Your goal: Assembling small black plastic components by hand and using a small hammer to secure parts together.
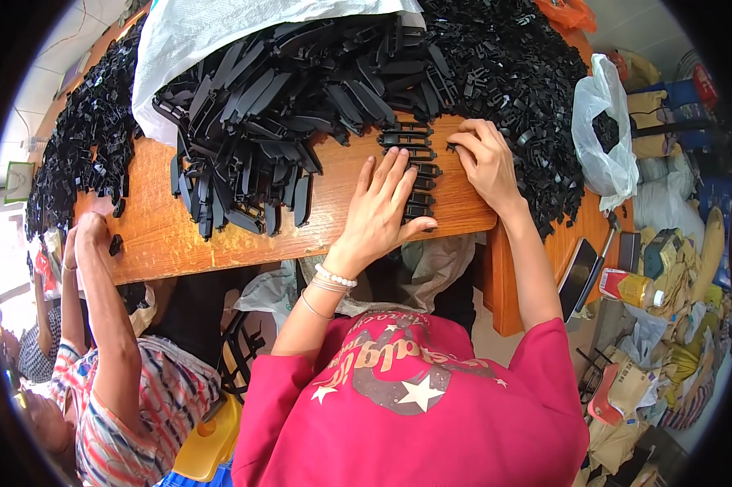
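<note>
A row of long black plastic pieces (420, 152) lies side by side near the table's front edge. My left hand (382, 199) rests flat across it, fingers stretched out and thumb at the near end. Just right of the row, my right hand (489, 162) is closed in a pinch on a small black plastic part (451, 147), mostly hidden by the fingertips. Beyond my left hand, a heap of larger curved black plastic pieces (260, 97) spills from a white woven sack (195, 32). Small black parts (508, 81) are piled beyond my right hand.
The wooden table (159, 235) carries another black heap (82, 130) at the far left, where a co-worker's hand (92, 231) reaches in. A clear plastic bag (605, 134) hangs at the right edge. Below it are a phone (579, 266) and a bottle of yellow liquid (632, 289).
</note>
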### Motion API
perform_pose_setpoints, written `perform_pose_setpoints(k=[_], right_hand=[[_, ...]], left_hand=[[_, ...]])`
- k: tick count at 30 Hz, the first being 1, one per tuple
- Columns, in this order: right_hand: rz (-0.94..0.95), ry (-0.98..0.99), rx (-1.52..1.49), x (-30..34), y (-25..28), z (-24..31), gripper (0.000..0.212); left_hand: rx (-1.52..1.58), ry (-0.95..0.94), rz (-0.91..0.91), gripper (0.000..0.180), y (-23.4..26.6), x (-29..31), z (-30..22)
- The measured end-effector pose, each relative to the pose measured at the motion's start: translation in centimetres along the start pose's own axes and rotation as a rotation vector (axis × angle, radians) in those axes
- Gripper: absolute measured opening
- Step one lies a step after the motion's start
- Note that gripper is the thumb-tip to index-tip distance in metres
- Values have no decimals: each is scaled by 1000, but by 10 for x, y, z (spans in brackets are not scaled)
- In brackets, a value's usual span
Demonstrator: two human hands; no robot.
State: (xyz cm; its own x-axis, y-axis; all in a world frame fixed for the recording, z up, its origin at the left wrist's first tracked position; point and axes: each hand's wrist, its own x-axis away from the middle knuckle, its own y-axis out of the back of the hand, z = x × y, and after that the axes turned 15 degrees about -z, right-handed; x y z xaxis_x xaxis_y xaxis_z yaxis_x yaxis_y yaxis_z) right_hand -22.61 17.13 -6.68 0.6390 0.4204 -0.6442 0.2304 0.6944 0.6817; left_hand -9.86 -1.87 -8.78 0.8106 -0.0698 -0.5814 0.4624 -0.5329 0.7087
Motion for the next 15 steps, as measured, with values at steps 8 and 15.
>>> perform_pose_setpoints(k=[8, 15], right_hand=[[-2, -7, -120, 5, -11, -1, 12], [-6, -12, -308, -2, -13, 27, 12]], left_hand=[[58, 19, -23, 81, -2, 0, 1], [55, 34, -21, 79, -1, -1, 0]])
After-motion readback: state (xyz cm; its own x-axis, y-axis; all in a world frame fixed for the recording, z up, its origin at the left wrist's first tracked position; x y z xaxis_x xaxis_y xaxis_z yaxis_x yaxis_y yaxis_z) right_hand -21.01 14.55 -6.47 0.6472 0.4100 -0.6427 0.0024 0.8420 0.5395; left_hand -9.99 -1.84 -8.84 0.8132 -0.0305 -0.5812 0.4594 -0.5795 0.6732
